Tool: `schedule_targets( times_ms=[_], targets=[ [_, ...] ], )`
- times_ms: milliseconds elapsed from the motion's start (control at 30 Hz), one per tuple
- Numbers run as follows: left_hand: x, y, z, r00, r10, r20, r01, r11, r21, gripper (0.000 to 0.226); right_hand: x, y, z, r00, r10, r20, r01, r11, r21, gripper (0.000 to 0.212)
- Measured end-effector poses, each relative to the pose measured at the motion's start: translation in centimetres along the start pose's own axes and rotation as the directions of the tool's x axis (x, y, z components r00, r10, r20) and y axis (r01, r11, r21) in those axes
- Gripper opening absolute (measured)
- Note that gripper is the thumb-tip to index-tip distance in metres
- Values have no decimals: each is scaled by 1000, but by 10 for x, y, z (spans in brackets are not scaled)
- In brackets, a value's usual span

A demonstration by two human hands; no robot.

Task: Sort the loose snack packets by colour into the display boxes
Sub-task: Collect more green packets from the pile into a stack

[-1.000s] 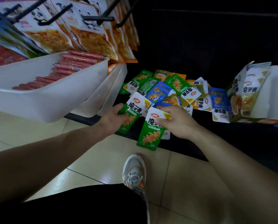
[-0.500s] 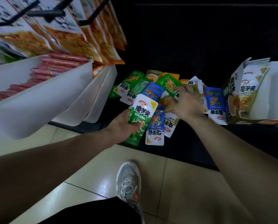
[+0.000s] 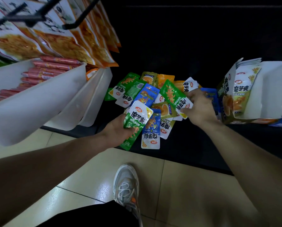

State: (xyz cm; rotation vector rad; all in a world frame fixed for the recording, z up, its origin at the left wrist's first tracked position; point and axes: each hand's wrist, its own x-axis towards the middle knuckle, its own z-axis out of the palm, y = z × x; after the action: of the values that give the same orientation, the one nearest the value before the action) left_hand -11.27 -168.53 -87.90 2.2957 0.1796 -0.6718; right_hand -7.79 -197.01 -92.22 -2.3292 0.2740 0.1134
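Reaching back into the pile (image 3: 163,110) mid-frame, right hand (image 3: 200,108) now pinches another green packet (image 3: 171,94) while left hand (image 3: 118,129) still grips the green stack (image 3: 137,117); green gathering continues.

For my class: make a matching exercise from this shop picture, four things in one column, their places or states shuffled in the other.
1 red sausages
2 display box
3 front blue packet
4 left hand

a grips a green packet
b far right on the shelf
c in the white bin
d lies by the shelf's front edge

Pairs: 1c, 2b, 3d, 4a
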Motion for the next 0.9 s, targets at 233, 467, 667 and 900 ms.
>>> schedule_targets(
  times_ms=[233, 467, 667, 900],
  targets=[
    [-3, 14, -12, 997, 32, -70, -42, 989, -139, 22, -40, -31, -56, 999, -41, 36, 29, 963, 268, 31],
    [-17, 36, -11, 999, 4, -36, -21, 877, -480, 35, -44, -90, -44, 953, -167, 253, 112, 969, 218, 5],
    [-27, 30, -16, 996, 62, -58, -82, 877, -473, 21, -40, -132, 10, 974, -156, 167, 120, 971, 207, 25],
    [-7, -17, -31, 986, -31, -161, -33, 925, -377, 15, -21, -146, 78, 968, -213, 134, 208, 977, 51, 40]
  ],
)
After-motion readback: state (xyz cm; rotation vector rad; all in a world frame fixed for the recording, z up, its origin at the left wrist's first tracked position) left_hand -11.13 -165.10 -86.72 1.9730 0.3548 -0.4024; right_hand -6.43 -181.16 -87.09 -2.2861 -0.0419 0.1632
